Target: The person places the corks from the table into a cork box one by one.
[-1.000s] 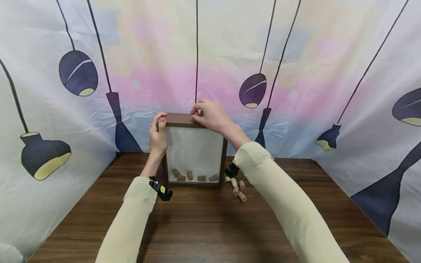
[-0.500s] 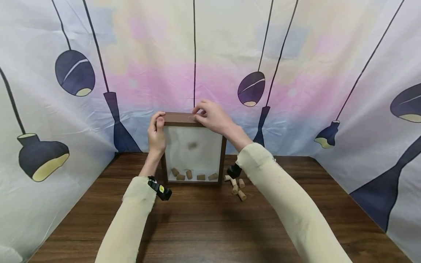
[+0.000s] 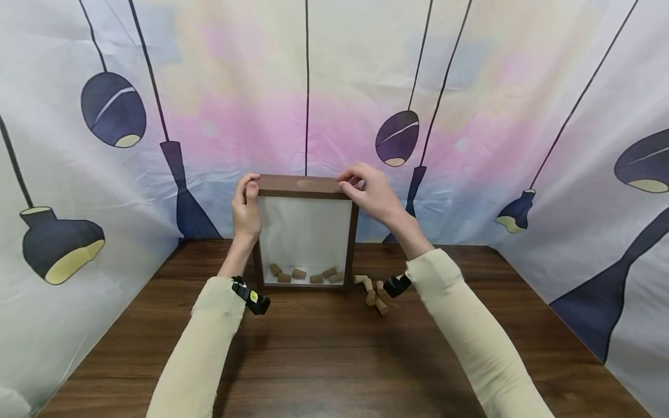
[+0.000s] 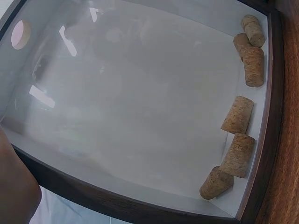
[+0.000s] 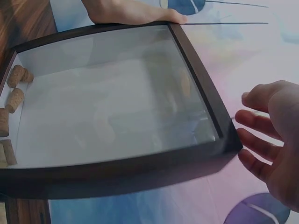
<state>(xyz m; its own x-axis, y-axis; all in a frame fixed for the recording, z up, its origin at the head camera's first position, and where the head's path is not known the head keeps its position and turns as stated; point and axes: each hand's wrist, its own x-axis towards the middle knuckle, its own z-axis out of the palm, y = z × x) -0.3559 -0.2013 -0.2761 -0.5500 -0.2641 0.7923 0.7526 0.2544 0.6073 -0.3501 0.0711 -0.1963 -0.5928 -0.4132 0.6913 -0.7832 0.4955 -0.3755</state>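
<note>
A dark brown wooden shadow box frame [image 3: 282,186] with a clear front stands upright on the table. Several tapered corks [image 4: 237,115] lie along its bottom inside, and a round hole [image 4: 20,34] opens through its top side. My left hand [image 3: 247,210] grips the top left corner, thumb in front and fingers over the top. Near the top right corner is my right hand [image 3: 375,194], its fingers loosely bent. Nothing shows between those fingers [image 5: 259,122] in the right wrist view. More corks [image 3: 381,306] lie in a loose group just right of the frame.
The brown wood-grain table [image 3: 324,360] runs back to a fabric backdrop [image 3: 235,104] printed with hanging lamps, which closes in the back and both sides. A black wrist camera [image 3: 397,285] on the right arm hangs close beside the loose corks.
A blurred cork was dropping inside the frame half a second ago; now one more cork lies at the bottom. My right hand has moved right, from the hole to the corner.
</note>
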